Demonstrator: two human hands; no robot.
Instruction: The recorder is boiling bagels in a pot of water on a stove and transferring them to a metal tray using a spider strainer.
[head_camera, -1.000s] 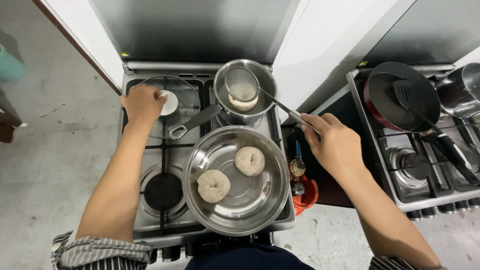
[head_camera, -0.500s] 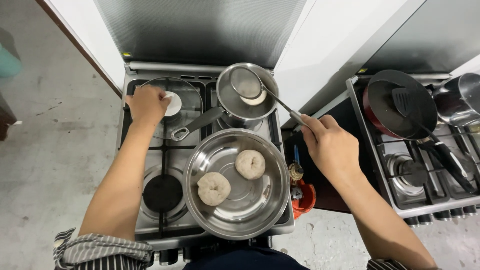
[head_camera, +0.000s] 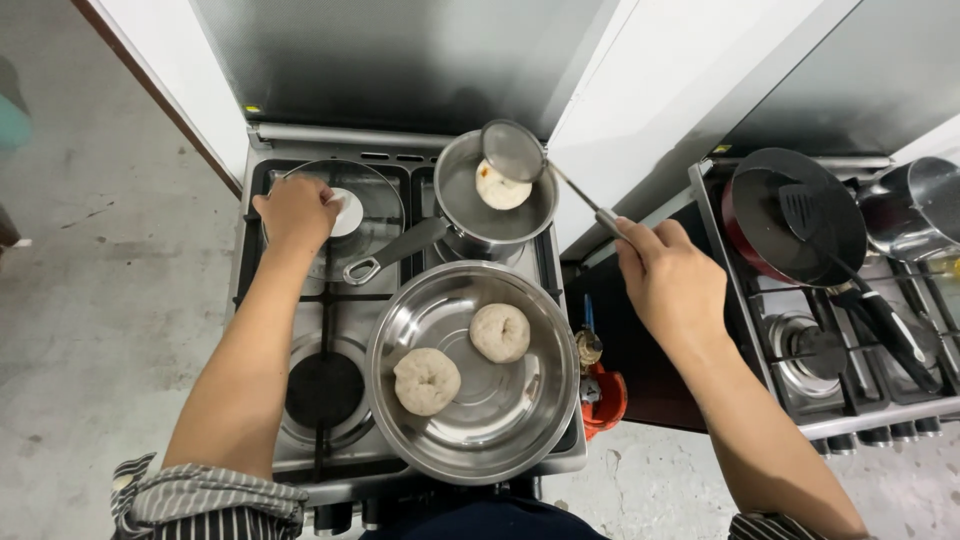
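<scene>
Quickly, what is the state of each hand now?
Left hand: closed on the white knob of the round glass lid.
Right hand: closed, holding the thin-handled round metal strainer.

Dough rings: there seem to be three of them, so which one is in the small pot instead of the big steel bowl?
The pale dough ring floating in the saucepan at the back, just under the strainer. The other two lie dry in the steel bowl.

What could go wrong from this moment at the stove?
The right hand holds the strainer over the saucepan, where a dough piece sits; it might splash. The saucepan's handle points toward the left hand on the glass lid; a bump may tip it.
</scene>
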